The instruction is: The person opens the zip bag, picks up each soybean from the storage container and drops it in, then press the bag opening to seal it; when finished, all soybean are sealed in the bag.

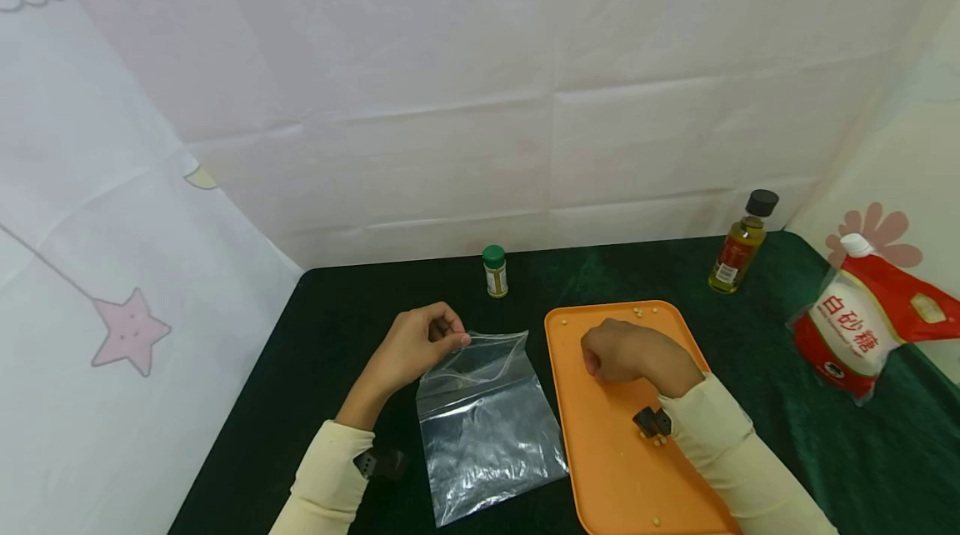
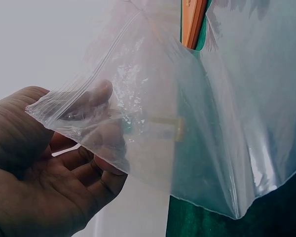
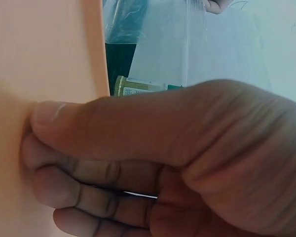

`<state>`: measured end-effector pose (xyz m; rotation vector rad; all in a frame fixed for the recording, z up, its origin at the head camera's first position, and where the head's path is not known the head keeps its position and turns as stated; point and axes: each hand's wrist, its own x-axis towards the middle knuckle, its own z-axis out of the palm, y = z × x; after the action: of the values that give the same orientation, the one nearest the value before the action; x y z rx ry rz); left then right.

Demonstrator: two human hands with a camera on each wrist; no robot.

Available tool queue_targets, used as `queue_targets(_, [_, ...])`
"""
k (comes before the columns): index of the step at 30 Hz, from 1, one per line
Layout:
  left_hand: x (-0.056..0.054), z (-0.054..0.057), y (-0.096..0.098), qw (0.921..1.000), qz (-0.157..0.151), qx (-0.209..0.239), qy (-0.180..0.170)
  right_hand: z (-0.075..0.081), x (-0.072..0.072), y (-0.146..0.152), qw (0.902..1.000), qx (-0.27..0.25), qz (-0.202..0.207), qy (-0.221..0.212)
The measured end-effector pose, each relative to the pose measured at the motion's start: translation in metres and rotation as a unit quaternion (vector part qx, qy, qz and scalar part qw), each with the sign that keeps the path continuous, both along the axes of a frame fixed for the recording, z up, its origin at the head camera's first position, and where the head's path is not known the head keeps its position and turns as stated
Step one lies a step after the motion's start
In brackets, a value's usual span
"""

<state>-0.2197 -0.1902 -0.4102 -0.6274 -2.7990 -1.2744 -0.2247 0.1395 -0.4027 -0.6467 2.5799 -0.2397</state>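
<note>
in the head view, the left hand point(image 1: 420, 343) pinches the top edge of a clear bag point(image 1: 491, 443) between thumb and finger; the bag lies on the green cloth point(image 1: 337, 352), left of the orange tray point(image 1: 607, 468), its lower right corner at the tray's rim. the right hand point(image 1: 630, 353) is down over the tray with its fingers curled; a few beans point(image 1: 638, 312) lie scattered there, some right beside the black wrist camera point(image 1: 649, 421), and the right sleeve point(image 1: 720, 427) blocks part of the tray. beyond the bag stands a small jar point(image 1: 495, 272); a bottle point(image 1: 738, 256) and a red sugar bag point(image 1: 855, 322) stand to the right, apart from the tray. in the left wrist view, fingers show through the film, the jar blurred behind it. in the right wrist view, thumb and fingertip come together at the tray's surface; whether a bean sits between them cannot be told.
</note>
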Motion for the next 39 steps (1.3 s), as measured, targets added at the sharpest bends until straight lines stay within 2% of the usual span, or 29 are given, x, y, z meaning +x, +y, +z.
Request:
queue_targets(9, [0.001,0.001,0.001,1.0,0.002,-0.004,0.002,0.0,-0.002,0.002,0.9998,-0.014,-0.002,0.016])
queue_targets(14, [0.001,0.0,0.001,1.0,0.002,-0.002,0.002,-0.002,-0.008,0.005,0.9966,-0.07,0.018,0.039])
queue_targets(17, [0.001,0.0,0.001,1.0,0.003,-0.003,0.002,-0.002,-0.012,0.008,0.9893,-0.126,0.032,0.066])
queue_targets(21, [0.001,0.0,0.001,1.0,0.003,-0.005,0.003,-0.003,-0.017,0.011,0.9779,-0.176,0.047,0.103])
queue_targets(30, [0.001,-0.001,0.0,1.0,0.002,-0.003,0.008,-0.001,-0.021,0.01,0.9639,-0.219,0.039,0.146])
queue_targets(39, [0.001,-0.001,0.0,1.0,0.001,-0.003,0.003,0.008,-0.017,0.006,0.943,-0.286,0.022,0.17])
